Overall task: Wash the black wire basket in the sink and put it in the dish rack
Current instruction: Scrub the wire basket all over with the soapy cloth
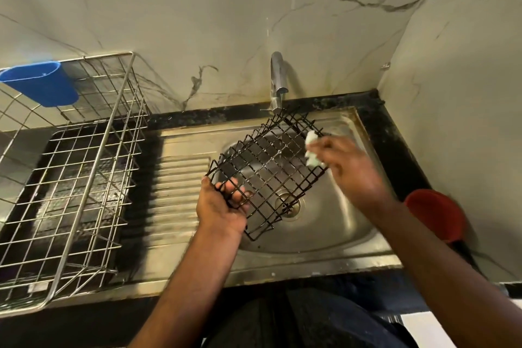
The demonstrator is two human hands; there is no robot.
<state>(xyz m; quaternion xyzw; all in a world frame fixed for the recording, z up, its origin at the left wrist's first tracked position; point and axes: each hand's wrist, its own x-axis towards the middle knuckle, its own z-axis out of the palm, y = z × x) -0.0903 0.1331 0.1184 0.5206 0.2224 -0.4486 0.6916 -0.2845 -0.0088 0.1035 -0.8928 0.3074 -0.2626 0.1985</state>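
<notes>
Over the sink [333,237], just in front of the tap [278,79], you hold the black wire basket [268,167] tilted above the drain. Your left hand [221,206] has its grip clamped on the basket's near corner, fingers hooked through the wires. Your right hand [350,169] pinches a pale sponge [312,150] against the basket's far side. Left of the sink, the dish rack [70,178] stands on the surface, a blue cup [42,83] hanging on its rim.

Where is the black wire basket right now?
In the head view, the black wire basket is held tilted over the sink, under the tap; the left hand grips its lower-left corner.
</notes>
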